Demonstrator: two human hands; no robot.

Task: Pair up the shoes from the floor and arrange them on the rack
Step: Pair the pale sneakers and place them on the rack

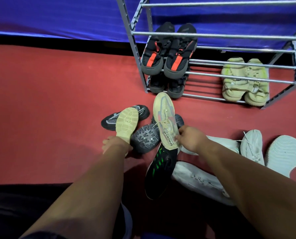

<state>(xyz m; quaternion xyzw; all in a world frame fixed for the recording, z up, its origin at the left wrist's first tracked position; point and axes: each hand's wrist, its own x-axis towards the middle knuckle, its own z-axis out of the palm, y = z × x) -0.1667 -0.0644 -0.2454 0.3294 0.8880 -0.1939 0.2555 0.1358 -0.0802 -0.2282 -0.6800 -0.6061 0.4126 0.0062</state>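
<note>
Just in front of the metal shoe rack: gripping a sole-up beige sneaker in the curled left hand, pinching the heel of an upright beige sneaker with the right hand.

Mesh shoe in right fingers: beige upper, grey and pink panels, beige laces, black lettering on white heel strip.
Sole-up shoe in left fingers: beige, blocky lug tread.
Between fingers: black sole, chevron tread.
Beyond left fingers: black shoe, grey speckled knit.
Below right fingers: striped shoe, black, green slanted stripes.
Right of right fingers: white shoe; white sole, wavy ridges.
Rack grey.
Floor red.
</note>
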